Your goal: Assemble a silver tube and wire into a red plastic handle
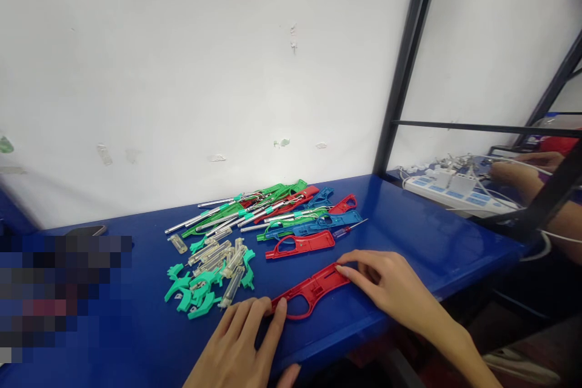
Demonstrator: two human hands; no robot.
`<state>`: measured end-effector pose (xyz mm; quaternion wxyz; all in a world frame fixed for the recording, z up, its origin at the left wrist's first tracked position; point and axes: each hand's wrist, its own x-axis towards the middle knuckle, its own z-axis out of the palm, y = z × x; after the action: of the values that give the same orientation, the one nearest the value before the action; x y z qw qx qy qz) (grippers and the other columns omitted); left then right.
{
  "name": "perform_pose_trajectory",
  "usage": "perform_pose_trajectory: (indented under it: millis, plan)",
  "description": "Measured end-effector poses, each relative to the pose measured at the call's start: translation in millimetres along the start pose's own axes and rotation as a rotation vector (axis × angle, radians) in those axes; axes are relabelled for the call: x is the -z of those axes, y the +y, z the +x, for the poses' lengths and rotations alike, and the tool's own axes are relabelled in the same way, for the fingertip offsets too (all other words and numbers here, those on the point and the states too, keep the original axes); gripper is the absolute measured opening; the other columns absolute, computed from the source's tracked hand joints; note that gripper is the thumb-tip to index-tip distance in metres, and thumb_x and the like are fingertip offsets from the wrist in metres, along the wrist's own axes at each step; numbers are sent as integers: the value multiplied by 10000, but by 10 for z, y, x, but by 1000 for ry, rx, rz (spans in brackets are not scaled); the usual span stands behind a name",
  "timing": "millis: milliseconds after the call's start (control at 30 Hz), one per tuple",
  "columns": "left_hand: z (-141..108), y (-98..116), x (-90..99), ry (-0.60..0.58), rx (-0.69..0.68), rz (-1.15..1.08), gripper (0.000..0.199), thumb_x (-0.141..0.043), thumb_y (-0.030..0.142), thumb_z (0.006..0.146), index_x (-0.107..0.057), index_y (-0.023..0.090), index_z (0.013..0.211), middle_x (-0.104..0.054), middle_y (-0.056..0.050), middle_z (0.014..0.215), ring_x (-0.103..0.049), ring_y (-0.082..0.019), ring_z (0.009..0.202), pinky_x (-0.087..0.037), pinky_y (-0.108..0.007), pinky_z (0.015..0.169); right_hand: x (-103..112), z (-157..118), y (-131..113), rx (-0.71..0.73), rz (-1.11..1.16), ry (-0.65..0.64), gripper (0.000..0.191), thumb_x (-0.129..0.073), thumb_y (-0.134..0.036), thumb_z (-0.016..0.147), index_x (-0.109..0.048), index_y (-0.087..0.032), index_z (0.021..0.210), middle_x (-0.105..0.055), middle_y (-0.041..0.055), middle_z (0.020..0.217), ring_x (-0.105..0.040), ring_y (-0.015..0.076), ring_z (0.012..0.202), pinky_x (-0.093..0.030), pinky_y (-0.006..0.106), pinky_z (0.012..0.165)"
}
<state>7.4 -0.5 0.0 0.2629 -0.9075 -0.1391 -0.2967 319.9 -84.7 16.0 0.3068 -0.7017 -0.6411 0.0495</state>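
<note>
The red casing half point(313, 291) lies between the two hands, at the near side of the desk point(436, 230), its hollow, ribbed inside facing up and its finger loop nearest the left hand. The right hand point(386, 282) pinches its broad end between thumb and forefinger; the other fingers curl behind and are partly hidden. The left hand point(245, 339) has its fingers on the narrow end, covering the tip, so whether it truly grips or merely presses down cannot be told. Its wrist is cut off by the lower edge.

Just beyond the left hand lie teal triggers point(200, 303) and clear tubes point(231, 260), heaped so that they partly cover one another. Straight beyond the held piece is a second red casing point(300, 244), with a screwdriver point(348, 230) by its broad end, its handle partly hidden. Farther out, metal rods point(200, 219) overlap green, blue and red casings, too tangled to separate.

Well left of the left hand, a pixelated patch point(54, 297) conceals whatever is there. Right of and beyond the right hand, past a dark post point(404, 73), are a power strip point(459, 194) and another person's arm point(527, 176), blurred and partly blocked by the frame.
</note>
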Motion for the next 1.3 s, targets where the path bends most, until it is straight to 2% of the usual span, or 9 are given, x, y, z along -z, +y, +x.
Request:
perform_pose_trajectory:
  millis: [100, 333, 700, 867, 1133, 1300]
  plan:
    - [-16, -1, -9, -11, 8, -23, 466, -533, 487, 1134, -668, 160, 1438, -770, -103, 1207, -761, -266, 1041, -634, -361, 895, -1, 1, -5, 1, 3, 4, 330, -592, -537, 1100, -846, -327, 1128, -711, -20, 702, -619, 190, 613, -418, 316, 655]
    - [-9, -8, -9, 3, -9, 29, 469, -461, 474, 1157, -673, 153, 1425, -778, -105, 1199, -774, -270, 1028, -643, -377, 881, -9, 1, 5, -4, 2, -1, 305, -600, -519, 1100, -843, -336, 1130, -713, -24, 708, -623, 190, 620, -416, 319, 661]
    - [-16, 3, -21, -49, -27, 97, 498, -501, 505, 1124, -659, 159, 1446, -810, -117, 1234, -813, -300, 1059, -687, -412, 865, -3, -5, -7, -8, 15, -7, 302, -601, -516, 1100, -839, -333, 1132, -712, -21, 711, -618, 196, 624, -407, 319, 670]
    - [-13, 0, -26, -50, -33, 82, 488, -465, 478, 1140, -662, 147, 1439, -810, -122, 1215, -819, -300, 1035, -693, -417, 845, -1, 4, -5, -16, 21, -8, 309, -595, -519, 1102, -838, -331, 1130, -711, -17, 712, -617, 198, 627, -401, 324, 672]
    - [-93, 15, -17, -41, 5, 49, 503, -479, 497, 1143, -633, 177, 1500, -773, -119, 1286, -775, -287, 1101, -645, -381, 944, 1, -6, 1, -27, 23, -12, 338, -581, -555, 1096, -838, -338, 1130, -707, -17, 715, -616, 203, 630, -401, 333, 679]
    - [-145, 12, -52, -59, 56, -52, 570, -523, 524, 1135, -545, 206, 1608, -748, -119, 1337, -755, -291, 1165, -629, -379, 1000, -5, 3, 0, -27, 22, -11, 338, -576, -561, 1093, -837, -349, 1121, -708, -19, 713, -613, 206, 629, -398, 335, 677]
